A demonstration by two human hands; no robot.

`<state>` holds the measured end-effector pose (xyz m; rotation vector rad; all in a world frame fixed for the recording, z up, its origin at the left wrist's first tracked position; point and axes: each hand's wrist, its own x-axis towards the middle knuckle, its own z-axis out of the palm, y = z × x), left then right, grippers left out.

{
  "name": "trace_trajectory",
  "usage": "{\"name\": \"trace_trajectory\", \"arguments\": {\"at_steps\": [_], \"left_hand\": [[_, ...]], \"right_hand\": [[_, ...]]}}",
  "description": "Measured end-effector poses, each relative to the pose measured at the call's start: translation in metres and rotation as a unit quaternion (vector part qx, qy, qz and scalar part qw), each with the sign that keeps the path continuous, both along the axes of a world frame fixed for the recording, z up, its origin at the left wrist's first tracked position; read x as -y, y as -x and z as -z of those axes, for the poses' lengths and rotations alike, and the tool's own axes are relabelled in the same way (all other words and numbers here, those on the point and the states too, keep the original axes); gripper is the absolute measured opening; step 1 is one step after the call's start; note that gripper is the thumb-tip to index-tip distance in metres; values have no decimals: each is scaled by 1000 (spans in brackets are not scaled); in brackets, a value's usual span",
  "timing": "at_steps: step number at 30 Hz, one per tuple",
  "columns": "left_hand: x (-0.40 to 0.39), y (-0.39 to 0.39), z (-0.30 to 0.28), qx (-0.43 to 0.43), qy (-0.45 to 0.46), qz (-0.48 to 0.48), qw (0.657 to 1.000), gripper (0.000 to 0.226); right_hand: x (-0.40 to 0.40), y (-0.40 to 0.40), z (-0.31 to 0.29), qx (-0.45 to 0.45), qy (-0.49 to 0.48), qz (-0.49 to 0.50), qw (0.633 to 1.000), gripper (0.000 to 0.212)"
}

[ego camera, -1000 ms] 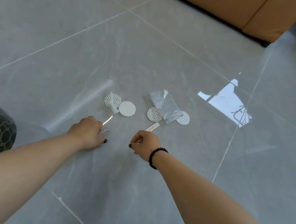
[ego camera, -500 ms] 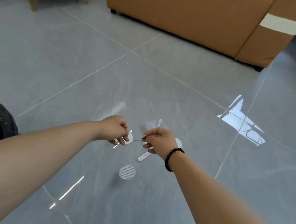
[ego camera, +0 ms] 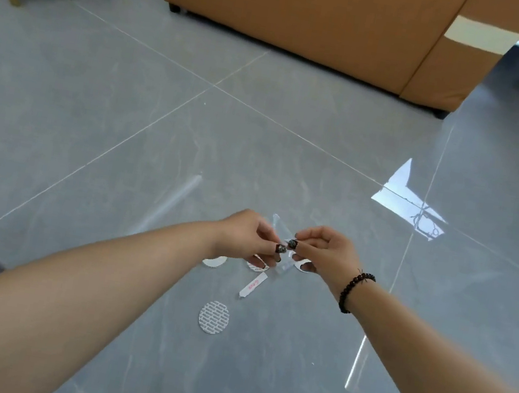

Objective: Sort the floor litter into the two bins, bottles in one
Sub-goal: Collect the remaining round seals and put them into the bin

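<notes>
Left hand (ego camera: pixel 245 235) and right hand (ego camera: pixel 324 250) are both pinching a clear plastic wrapper (ego camera: pixel 281 233), patterned round seal (ego camera: pixel 213 317) lying at 6 o'clock.

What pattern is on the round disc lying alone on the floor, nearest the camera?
The round white disc bears a grey brick-like grid of short dashes, clearest in the head view.
</notes>
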<state>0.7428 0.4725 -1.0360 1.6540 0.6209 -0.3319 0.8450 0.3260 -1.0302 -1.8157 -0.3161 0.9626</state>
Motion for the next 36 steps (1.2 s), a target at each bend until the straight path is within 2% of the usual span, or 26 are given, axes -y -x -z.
{"name": "trace_trajectory", "arguments": {"at_steps": [4, 6, 8, 10, 12, 14, 17, 18, 21, 23, 25, 28, 29, 31, 34, 36], "left_hand": [[-13, -20, 15, 31, 28, -58, 997, 4], [-23, -18, 21, 18, 51, -95, 994, 4], [-40, -15, 30, 21, 86, -180, 980, 7], [-58, -14, 45, 32, 122, -296, 947, 17], [-71, -17, 66, 21, 129, -353, 927, 19], [-77, -22, 84, -5, 110, -328, 938, 18], [-82, -21, 92, -52, 62, -263, 961, 22], [-81, -17, 94, -66, 51, -245, 966, 24], [-79, 1, 99, -96, 46, -245, 964, 24], [-77, 11, 102, -127, 35, -231, 964, 24], [-77, 18, 109, -156, 16, -209, 965, 31], [-73, 25, 115, -169, 18, -196, 966, 33], [-71, 26, 116, -169, 16, -198, 965, 32], [-69, 25, 118, -168, 0, -203, 965, 28], [-61, 13, 123, -158, -65, -201, 965, 20], [-53, 0, 125, -142, -86, -181, 969, 17]], "right_hand": [[3, -21, -22, 113, 98, -40, 988, 16], [15, -31, -42, 231, 198, -114, 946, 18], [27, -41, -54, 301, 286, -189, 890, 15], [29, -52, -47, 316, 346, -232, 852, 13], [21, -64, -19, 305, 395, -253, 829, 13], [12, -77, 24, 310, 424, -267, 808, 19], [-5, -87, 74, 330, 459, -333, 755, 43], [-12, -86, 82, 329, 455, -336, 756, 46], [-44, -80, 103, 290, 384, -240, 843, 50], [-67, -72, 116, 265, 365, -202, 870, 65], [-86, -65, 135, 279, 381, -206, 857, 81], [-100, -58, 157, 324, 416, -201, 826, 86], [-100, -57, 161, 323, 417, -192, 827, 84], [-98, -56, 165, 264, 383, -156, 871, 76], [-85, -57, 161, 145, 249, -97, 953, 34], [-70, -55, 151, 78, 165, -61, 981, 25]]}}
